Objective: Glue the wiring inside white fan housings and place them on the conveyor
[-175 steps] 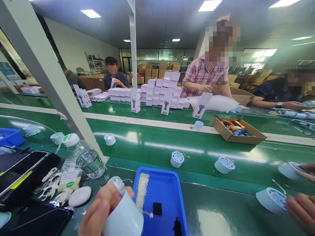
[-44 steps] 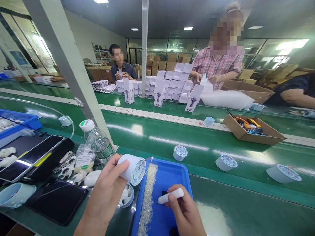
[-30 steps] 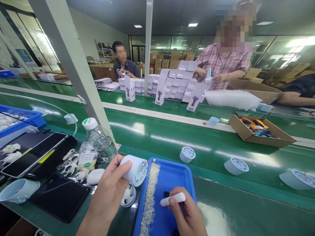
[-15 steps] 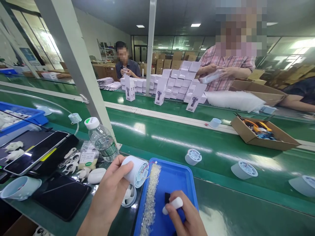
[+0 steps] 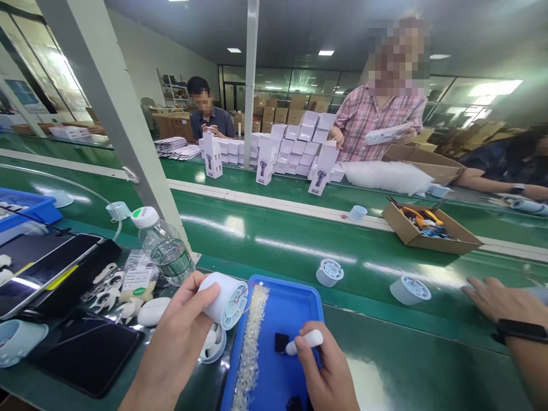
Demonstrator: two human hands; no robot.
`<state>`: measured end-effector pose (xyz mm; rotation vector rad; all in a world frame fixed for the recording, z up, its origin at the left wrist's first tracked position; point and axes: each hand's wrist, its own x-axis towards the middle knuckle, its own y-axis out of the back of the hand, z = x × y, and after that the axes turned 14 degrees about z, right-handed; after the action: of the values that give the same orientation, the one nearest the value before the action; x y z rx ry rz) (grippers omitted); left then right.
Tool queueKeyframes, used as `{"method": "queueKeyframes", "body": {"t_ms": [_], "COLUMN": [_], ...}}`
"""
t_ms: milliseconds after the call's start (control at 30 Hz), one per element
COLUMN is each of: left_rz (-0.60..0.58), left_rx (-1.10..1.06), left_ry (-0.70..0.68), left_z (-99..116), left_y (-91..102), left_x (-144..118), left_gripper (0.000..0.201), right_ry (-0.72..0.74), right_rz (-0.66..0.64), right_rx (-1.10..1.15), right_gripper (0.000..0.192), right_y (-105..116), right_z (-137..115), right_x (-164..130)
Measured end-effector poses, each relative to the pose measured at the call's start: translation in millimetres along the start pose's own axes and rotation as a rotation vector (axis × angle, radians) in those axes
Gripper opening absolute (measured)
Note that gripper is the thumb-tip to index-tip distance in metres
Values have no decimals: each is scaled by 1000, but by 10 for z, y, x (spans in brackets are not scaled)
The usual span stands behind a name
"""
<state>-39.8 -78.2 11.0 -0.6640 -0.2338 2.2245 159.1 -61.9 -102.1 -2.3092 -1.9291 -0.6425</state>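
Note:
My left hand (image 5: 177, 331) grips a pale blue cylindrical fan housing (image 5: 223, 299) from the side, its spoked end facing right. Thin red wires with a small white connector come out of that end. In my right hand (image 5: 327, 362) is a short white round-ended stick (image 5: 305, 341), pinched between thumb and fingers. Its tip is beside a small black square piece (image 5: 281, 343) in the blue tray (image 5: 315, 297); whether they touch I cannot tell. A strip of small whitish translucent bits (image 5: 252, 348) lies along the tray's left side. Below the held housing stands another round housing (image 5: 214, 345) with white parts inside.
A co-worker's hand (image 5: 492, 299) with a black wristband reaches in at the right, near housings (image 5: 410, 289) on the green belt. A water bottle (image 5: 165, 245), phone (image 5: 81, 351) and white parts lie left. A carton of tools (image 5: 432, 228) stands beyond.
The view has swung slightly right. My right hand with the white stick has shifted, showing more of the black square. A co-worker's hand has come in from the right.

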Motion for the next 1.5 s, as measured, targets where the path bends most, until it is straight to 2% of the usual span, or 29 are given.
{"method": "queueKeyframes", "body": {"t_ms": [167,233,400,567,700,933,1067,1233,1500], "left_rz": [-11,-20,-61,-71,-64,-36,-9,4,-1], "left_rx": [4,-8,11,29,2,-8,-1,-10,-10], "left_ry": [31,39,48,41,51,57,64,74,65], "left_z": [-2,-14,-57,-79,-80,-61,-60,-72,-89], "left_y": [0,9,55,65,38,6,2,-12,-30], "left_x": [10,21,48,51,35,1,0,4,4], "left_gripper": [18,18,18,17,18,16,18,23,24], "right_ry": [151,193,66,-11,-76,-215,-213,-211,-191], "right_rz": [-175,-205,-58,-11,-2,-61,-3,48,-21], "right_rx": [-47,-37,-20,38,52,2,-74,-15,45], "right_gripper": [17,15,18,20,24,31,33,32,28], "right_y": [18,32,36,9,4,-22,-13,12,-20], "right_z": [41,30,-31,-12,4,95,153,82,74], "right_x": [10,20,34,20,19,92,113,87,59]}}
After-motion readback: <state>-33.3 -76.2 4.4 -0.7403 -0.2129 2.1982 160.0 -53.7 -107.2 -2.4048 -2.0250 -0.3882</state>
